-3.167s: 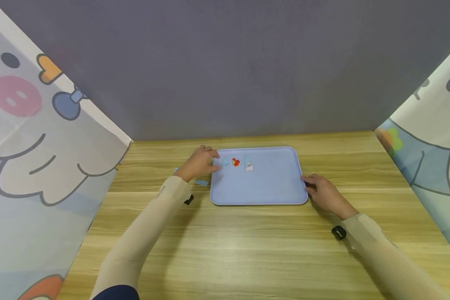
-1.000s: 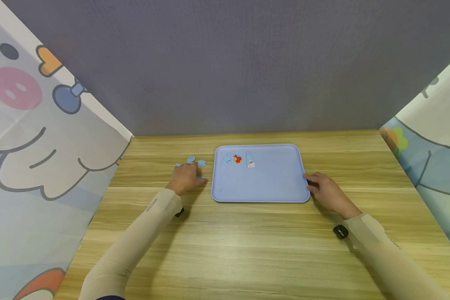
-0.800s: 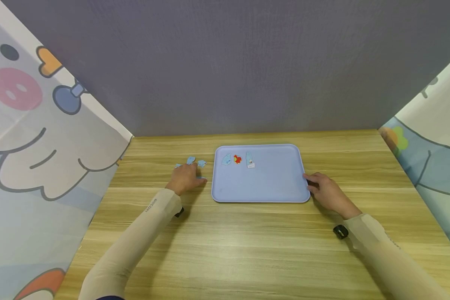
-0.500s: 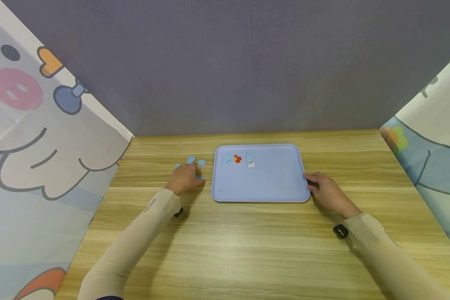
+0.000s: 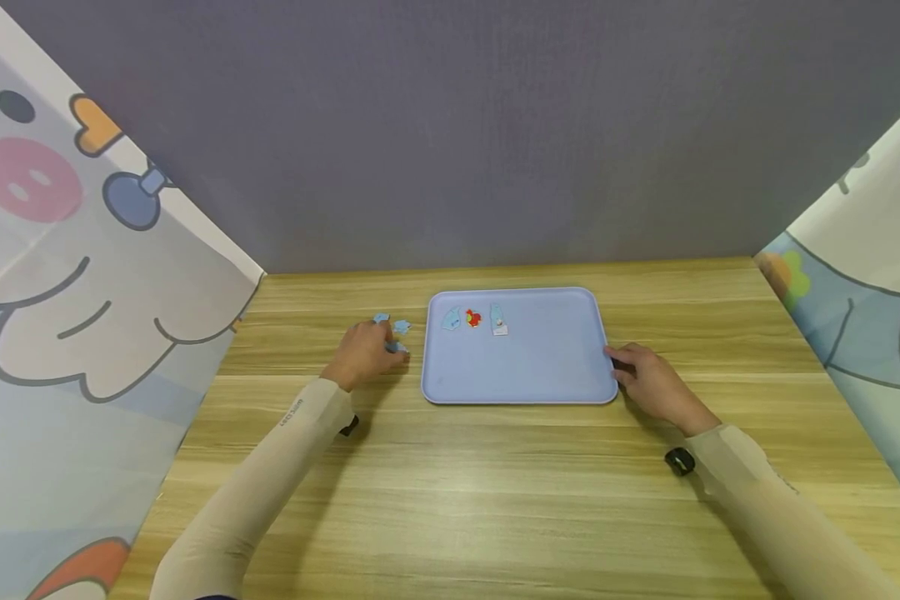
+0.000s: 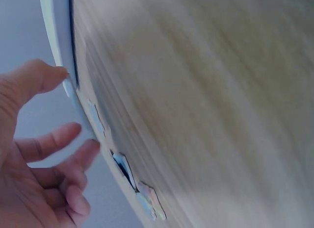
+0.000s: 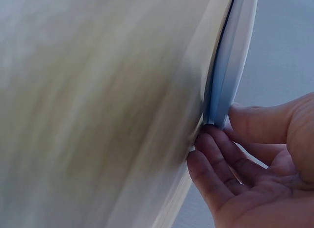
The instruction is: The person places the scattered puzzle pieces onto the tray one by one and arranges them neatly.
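To the left of the tray, my left hand (image 5: 362, 354) holds a flat light-blue cutout piece (image 6: 82, 112) between thumb and fingertips, seen nearly edge-on in the left wrist view. Several more small flat pieces lie on the table by that hand, one of them a light-blue piece (image 5: 402, 327) just beyond the fingers. My right hand (image 5: 647, 379) grips the right rim of the pale blue tray (image 5: 521, 367), thumb on the edge and fingers tucked beneath it. Three flat pieces lie at the tray's far left: a light-blue one (image 5: 452, 318), a red one (image 5: 473, 318) and a tall blue-and-white one (image 5: 498, 319).
The wood-grain table (image 5: 450, 492) stretches around the tray. A grey wall panel (image 5: 495, 142) rises behind it, and cartoon-printed panels (image 5: 82, 400) flank both sides. Each wrist wears a black strap device (image 5: 678, 461).
My left hand has gone from the tray's left edge to the loose pieces on the left. It now pinches one, drawn slightly back from its earlier spot. The right hand stays at the rim.
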Available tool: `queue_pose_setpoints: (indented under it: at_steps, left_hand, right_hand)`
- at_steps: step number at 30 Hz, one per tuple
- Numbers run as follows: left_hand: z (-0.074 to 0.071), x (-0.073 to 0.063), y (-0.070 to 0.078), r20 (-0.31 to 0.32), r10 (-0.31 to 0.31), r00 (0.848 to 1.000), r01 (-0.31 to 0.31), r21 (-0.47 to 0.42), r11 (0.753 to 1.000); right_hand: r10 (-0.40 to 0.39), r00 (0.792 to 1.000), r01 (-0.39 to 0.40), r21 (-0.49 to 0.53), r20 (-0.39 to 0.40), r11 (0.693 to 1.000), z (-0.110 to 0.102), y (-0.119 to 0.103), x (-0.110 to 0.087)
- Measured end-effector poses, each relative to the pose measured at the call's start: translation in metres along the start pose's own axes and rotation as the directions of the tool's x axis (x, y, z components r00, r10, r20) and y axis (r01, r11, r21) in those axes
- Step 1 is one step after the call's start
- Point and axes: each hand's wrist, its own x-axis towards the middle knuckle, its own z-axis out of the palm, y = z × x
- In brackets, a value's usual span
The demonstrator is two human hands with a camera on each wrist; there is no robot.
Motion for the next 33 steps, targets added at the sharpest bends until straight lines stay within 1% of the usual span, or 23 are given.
queue_pose_setpoints:
  at_steps: [2,4,6,9,10,12,14,18,19,21,25,27,29,33]
  left_hand:
    - [-0.001,0.001,-0.002,-0.056,0.05,0.997,-0.05,0.005,0.999]
    - [-0.002,0.002,-0.002,-0.115,0.123,0.986,-0.123,0.003,0.992]
    - [-0.003,0.002,-0.002,-0.163,0.212,0.964,-0.213,0.011,0.977]
    - [-0.006,0.003,0.0,-0.204,0.323,0.924,-0.327,0.015,0.945]
    - [-0.007,0.003,0.002,-0.21,0.352,0.912,-0.357,0.015,0.934]
    - [-0.009,0.002,0.005,-0.221,0.387,0.895,-0.394,0.015,0.919]
    - [-0.011,0.002,0.008,-0.226,0.398,0.889,-0.406,0.013,0.914]
    - [-0.015,0.002,0.013,-0.218,0.4,0.89,-0.41,-0.002,0.912]
    - [-0.015,0.003,0.015,-0.217,0.406,0.888,-0.417,-0.004,0.909]
    - [-0.016,0.004,0.018,-0.221,0.427,0.877,-0.438,0.0,0.899]
    - [-0.017,0.01,0.026,-0.249,0.479,0.842,-0.49,0.02,0.872]
    - [-0.017,0.014,0.031,-0.256,0.49,0.833,-0.502,0.021,0.865]
    - [-0.016,0.018,0.036,-0.251,0.497,0.831,-0.509,0.018,0.861]
    - [-0.013,0.027,0.048,-0.228,0.496,0.838,-0.507,0.012,0.862]
  right_hand:
    - [0.002,1.0,-0.002,0.0,-0.002,1.0,0.0,-0.001,0.0]
    - [0.001,1.0,-0.001,0.002,-0.004,1.0,0.0,-0.001,0.0]
    - [-0.001,1.0,0.001,0.003,-0.005,1.0,-0.001,-0.001,0.0]
    - [-0.002,1.0,0.002,0.007,-0.006,1.0,-0.001,-0.001,0.0]
    - [0.001,1.0,-0.001,0.007,-0.006,1.0,-0.001,-0.001,0.0]
    - [0.001,1.0,-0.001,0.007,-0.006,1.0,-0.001,-0.001,0.0]
    - [0.003,1.0,-0.003,0.008,-0.002,1.0,-0.001,0.0,-0.001]
    - [0.003,1.0,-0.003,0.01,0.004,1.0,0.0,0.001,-0.001]
    - [0.004,1.0,-0.004,0.013,0.006,1.0,0.0,0.001,-0.001]
    - [0.004,1.0,-0.004,0.012,0.003,1.0,0.0,0.001,-0.001]
    - [0.003,1.0,-0.003,0.014,-0.009,1.0,0.001,0.002,-0.001]
    - [-0.004,1.0,0.004,0.014,-0.015,1.0,0.002,0.003,-0.001]
    - [-0.009,1.0,0.009,0.016,-0.018,1.0,0.002,0.004,-0.001]
    - [-0.014,1.0,0.014,0.013,-0.018,1.0,0.003,0.004,0.0]
